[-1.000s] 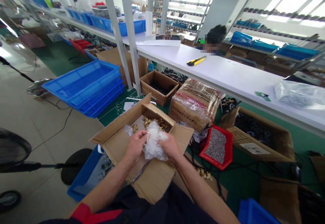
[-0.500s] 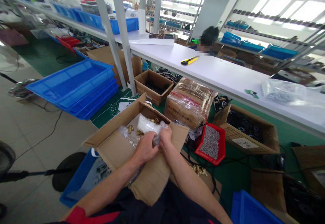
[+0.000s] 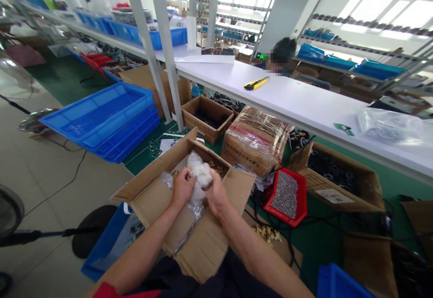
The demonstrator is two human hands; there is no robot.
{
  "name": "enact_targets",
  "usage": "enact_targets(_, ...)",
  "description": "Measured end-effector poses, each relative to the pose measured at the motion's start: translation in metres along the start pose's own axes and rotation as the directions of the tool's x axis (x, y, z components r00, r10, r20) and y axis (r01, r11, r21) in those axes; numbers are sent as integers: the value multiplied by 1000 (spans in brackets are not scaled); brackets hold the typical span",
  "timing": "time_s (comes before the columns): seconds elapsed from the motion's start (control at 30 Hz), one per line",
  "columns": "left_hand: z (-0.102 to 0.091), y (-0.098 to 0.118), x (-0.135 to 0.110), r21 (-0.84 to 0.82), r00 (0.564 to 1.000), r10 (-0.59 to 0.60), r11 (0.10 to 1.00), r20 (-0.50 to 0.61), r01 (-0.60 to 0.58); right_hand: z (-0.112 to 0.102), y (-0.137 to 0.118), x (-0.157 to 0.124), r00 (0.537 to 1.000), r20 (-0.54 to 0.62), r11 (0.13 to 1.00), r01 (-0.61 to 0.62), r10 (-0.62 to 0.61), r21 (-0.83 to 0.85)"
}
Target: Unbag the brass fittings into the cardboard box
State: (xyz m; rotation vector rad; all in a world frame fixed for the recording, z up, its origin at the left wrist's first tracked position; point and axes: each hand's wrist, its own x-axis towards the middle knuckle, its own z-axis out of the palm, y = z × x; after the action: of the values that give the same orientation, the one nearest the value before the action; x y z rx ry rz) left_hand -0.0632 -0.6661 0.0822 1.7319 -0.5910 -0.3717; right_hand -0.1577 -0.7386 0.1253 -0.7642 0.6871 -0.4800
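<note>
An open cardboard box (image 3: 152, 194) rests in front of me, with small brass fittings (image 3: 217, 167) lying inside. Both hands grip a crumpled clear plastic bag (image 3: 200, 171) over the box's opening. My left hand (image 3: 182, 189) pinches the bag's left side with curled fingers. On the other side, my right hand (image 3: 215, 193) is closed on the bag's lower right part. A tail of the plastic hangs down onto the box's front flap.
A stack of blue trays (image 3: 101, 120) lies at left. A taped carton (image 3: 257, 138), a red tray of small parts (image 3: 287, 194) and more open boxes stand under a long white bench (image 3: 304, 99) holding a yellow knife (image 3: 256, 82). A person sits beyond it. Loose brass fittings (image 3: 267, 232) lie on the floor.
The bag was bunched between both hands, then pressed low into the box, and is now raised a little and gathered into a tighter wad. The view swayed slightly.
</note>
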Motion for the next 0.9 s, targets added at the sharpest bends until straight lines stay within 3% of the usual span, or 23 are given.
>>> enact_targets(0.1, -5, 1, 5, -53, 1000, -23, 998, 16, 24, -8, -18, 1, 979, 129, 987, -158, 156, 4)
enact_targets(0.2, -10, 4, 5, -84, 993, -75, 993, 90, 82, -14, -22, 6, 969, 158, 971, -162, 191, -177)
enact_targets(0.33, -16, 7, 8, -92, 977, -97, 989, 190, 116, -14, -8, 20, 996, 84, 888, 75, -40, -454)
enact_targets(0.47, -20, 13, 13, -96, 946, -113, 984, 305, 149, -14, 7, 36, 962, 47, 703, 230, -270, -673)
enact_targets(0.53, -18, 19, 8, -43, 940, -54, 996, 336, 73, -16, 10, 43, 938, 25, 552, 225, -345, -803)
enact_targets(0.63, -10, 26, -7, 76, 931, 33, 995, 363, -65, -20, 10, 52, 910, -84, 375, 82, -406, -923)
enact_targets(0.73, -5, 31, -19, 180, 915, 56, 974, 400, -138, -23, 7, 60, 893, -172, 344, -22, -415, -939)
enact_targets(0.83, -11, 33, -20, 237, 890, 111, 943, 443, -235, -22, 6, 64, 899, -182, 358, -31, -398, -933)
enact_targets(0.9, -19, 32, -16, 268, 902, 127, 930, 412, -253, -18, 5, 62, 916, -165, 388, -11, -367, -922)
